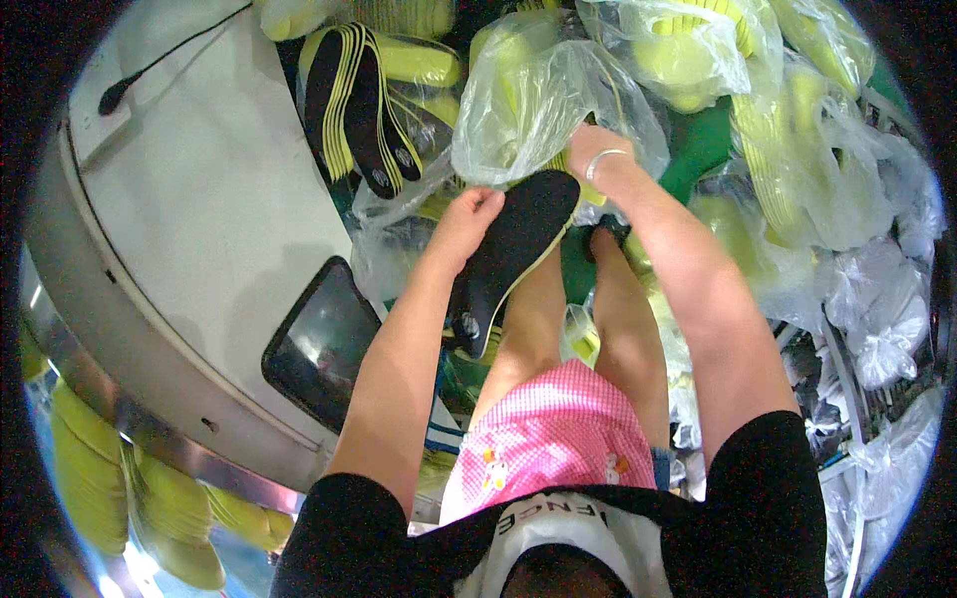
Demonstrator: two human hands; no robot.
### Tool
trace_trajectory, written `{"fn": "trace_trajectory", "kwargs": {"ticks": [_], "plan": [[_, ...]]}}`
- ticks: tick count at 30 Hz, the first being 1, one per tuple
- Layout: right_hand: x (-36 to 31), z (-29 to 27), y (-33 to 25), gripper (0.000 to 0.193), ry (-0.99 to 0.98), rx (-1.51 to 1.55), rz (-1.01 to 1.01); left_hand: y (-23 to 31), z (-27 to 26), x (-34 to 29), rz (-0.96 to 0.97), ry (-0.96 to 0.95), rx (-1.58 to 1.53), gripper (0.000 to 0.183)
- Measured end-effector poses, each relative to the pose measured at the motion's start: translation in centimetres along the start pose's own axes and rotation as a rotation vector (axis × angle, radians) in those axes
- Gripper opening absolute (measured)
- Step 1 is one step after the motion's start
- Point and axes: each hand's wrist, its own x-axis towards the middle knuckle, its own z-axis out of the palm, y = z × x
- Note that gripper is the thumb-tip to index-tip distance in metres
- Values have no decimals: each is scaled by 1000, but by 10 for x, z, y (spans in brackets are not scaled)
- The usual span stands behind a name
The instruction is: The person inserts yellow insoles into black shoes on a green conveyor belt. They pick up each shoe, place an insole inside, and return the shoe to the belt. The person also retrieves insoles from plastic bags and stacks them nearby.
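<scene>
My left hand [465, 231] is closed on the edge of a black insole [516, 251] with a pale yellow-green rim, held slanting above my legs. Just beyond it is a clear plastic bag [538, 100] with yellow-green insoles inside. My right hand [596, 151] is closed at the near right edge of that bag, gripping its film; the fingertips are hidden. Left of the bag, a stack of black-topped insoles [351, 105] with yellow-green edges lies among other insoles.
A white machine or cabinet [209, 169] with a black cable [164, 62] fills the left side. A dark rectangular screen or tray [321, 339] is beside my left forearm. Bagged yellow-green insoles [788, 149] pile up on the right, and more stacks [169, 498] lie at the lower left.
</scene>
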Motion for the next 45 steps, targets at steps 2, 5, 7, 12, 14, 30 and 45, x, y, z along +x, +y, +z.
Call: {"fn": "trace_trajectory", "kwargs": {"ticks": [2,5,7,12,14,30,45], "plan": [[-37,-9,24,30,37,115,-76,-13,0,-6,64,60,-78,34],[-136,-31,50,32,-221,693,-25,11,7,-63,97,225,-52,63],[-198,-9,81,31,18,681,-206,11,2,-109,91,56,-197,73],[-407,-47,-27,66,263,1193,-181,54,-4,-287,117,128,-994,39],[-457,-36,-66,73,379,1063,-419,61,4,-337,343,35,-1160,29],[-559,-58,-296,76,3,572,-1108,16,-120,-577,939,35,-1191,32],[-533,-19,-501,81,153,486,-1024,-477,-459,-659,-264,1213,-767,75]]}}
